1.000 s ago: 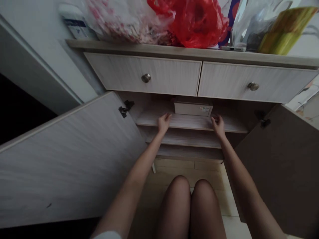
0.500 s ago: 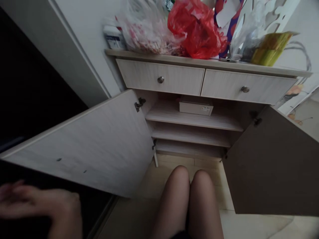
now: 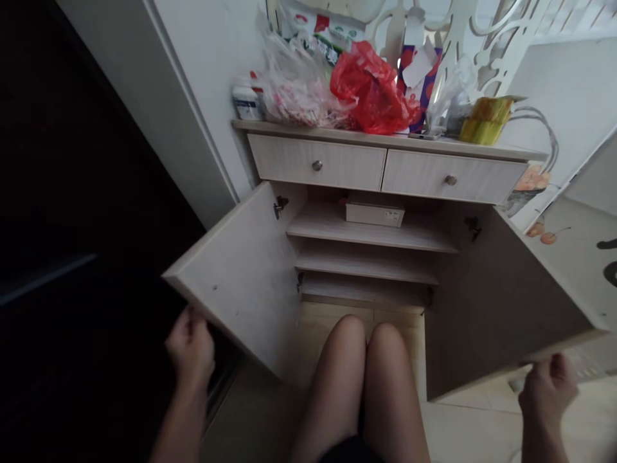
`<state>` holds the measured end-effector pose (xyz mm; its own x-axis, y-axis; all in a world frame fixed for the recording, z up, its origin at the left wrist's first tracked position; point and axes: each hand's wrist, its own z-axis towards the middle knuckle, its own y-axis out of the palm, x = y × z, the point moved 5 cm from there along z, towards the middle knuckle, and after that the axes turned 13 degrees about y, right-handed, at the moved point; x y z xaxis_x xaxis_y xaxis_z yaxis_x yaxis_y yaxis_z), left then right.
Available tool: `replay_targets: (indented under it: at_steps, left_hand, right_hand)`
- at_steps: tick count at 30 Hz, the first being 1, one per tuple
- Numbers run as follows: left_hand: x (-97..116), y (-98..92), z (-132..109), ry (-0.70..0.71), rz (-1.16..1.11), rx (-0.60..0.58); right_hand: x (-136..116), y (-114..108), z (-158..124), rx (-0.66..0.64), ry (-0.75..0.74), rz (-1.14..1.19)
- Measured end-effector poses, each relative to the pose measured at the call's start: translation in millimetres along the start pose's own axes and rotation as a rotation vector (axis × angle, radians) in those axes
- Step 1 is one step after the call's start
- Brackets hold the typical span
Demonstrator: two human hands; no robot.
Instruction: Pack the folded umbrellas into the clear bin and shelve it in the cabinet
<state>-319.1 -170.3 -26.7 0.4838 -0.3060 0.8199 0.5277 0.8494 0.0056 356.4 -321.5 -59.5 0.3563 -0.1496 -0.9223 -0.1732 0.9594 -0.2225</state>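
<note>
A light wood-grain cabinet stands in front with both doors swung outward. My left hand [image 3: 191, 347] has its fingers closed at the lower outer edge of the left door [image 3: 245, 276]. At the outer edge of the right door [image 3: 491, 302], my right hand [image 3: 549, 389] is closed too; what its fingers grip on the outer side is hidden. Between the doors, a shelf [image 3: 371, 228] carries a pale box [image 3: 375, 214]. Two further shelves show below it.
Two drawers [image 3: 318, 161] sit above the doors. The cabinet top [image 3: 511, 152] holds a red plastic bag [image 3: 369, 90], a clear bag [image 3: 299, 90], a white bottle [image 3: 247, 103] and a yellow packet [image 3: 486, 120]. My knees [image 3: 351, 341] are close before the cabinet.
Both doors have swung partly inward. My left hand has moved right onto the left door's edge, and my right hand has come into view at the right door. The view has shifted.
</note>
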Motion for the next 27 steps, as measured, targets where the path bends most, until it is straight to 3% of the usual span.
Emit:
replay_targets:
  at_steps: [3, 6, 8, 11, 15, 20, 27]
  left_hand:
    - [13, 19.6, -25, 0.231, 0.065, -0.105]
    - [26, 46.8, -45, 0.466, 0.035, -0.16]
    - [36, 66.2, -58, 0.543, -0.013, -0.186]
    - [55, 95.9, -78, 0.604, -0.094, -0.222]
    - [80, 143.6, -102, 0.654, -0.176, -0.371]
    - [93, 209.5, -123, 0.675, -0.183, -0.503]
    - [93, 284.3, -141, 0.66, -0.067, -0.576]
  right_hand:
    - [-2, 15, -27, -0.077, 0.005, 0.043]
    - [-21, 38, -53, -0.163, -0.006, 0.051]
    - [-36, 57, -66, -0.211, -0.016, 0.064]
    - [-58, 89, -82, -0.285, -0.062, 0.108]
    - [-86, 139, -98, -0.379, -0.131, 0.146]
    - [-121, 210, -112, -0.507, -0.168, 0.105]
    - [-141, 275, -119, -0.402, -0.243, -0.075]
